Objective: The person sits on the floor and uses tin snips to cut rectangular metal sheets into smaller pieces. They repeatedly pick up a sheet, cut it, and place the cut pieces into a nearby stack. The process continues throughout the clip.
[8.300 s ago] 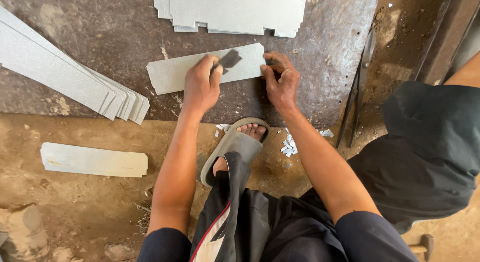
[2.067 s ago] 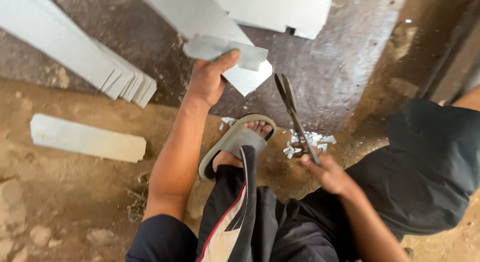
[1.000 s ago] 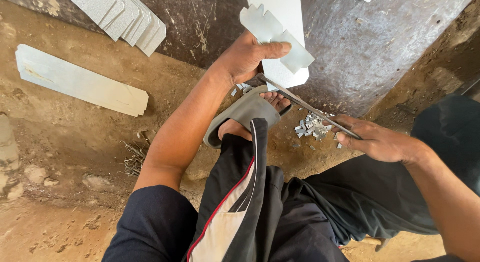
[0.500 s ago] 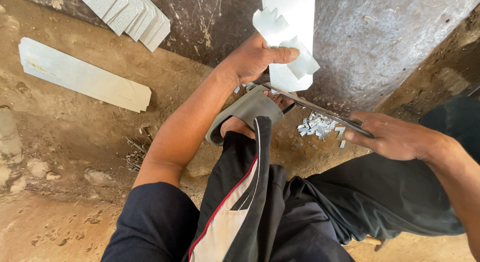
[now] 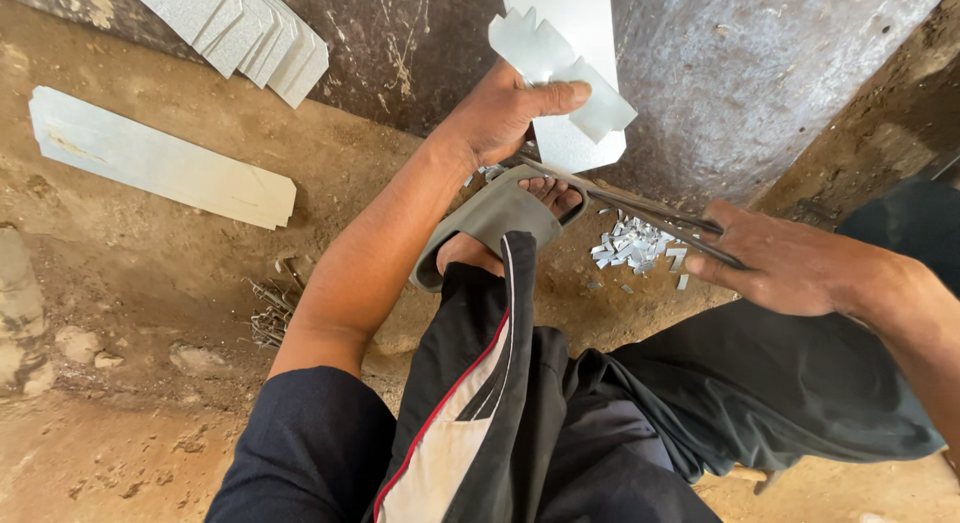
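Gripping a metal sheet [image 5: 575, 103] at twelve o'clock, the left hand [image 5: 500, 113] pinches it; the right hand's [image 5: 790, 263] fingers clasp snips [image 5: 640, 211], which might slip and nick toes.

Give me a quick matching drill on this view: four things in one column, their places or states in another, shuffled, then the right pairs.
Things:
1. notched metal sheet
2. snips
3. metal offcuts
4. long metal strip

Places or states:
A. lying alone on the dirt, far left
B. held in the left hand
C. scattered on the ground beside the sandalled foot
D. gripped in the right hand

Pairs: 1-B, 2-D, 3-C, 4-A
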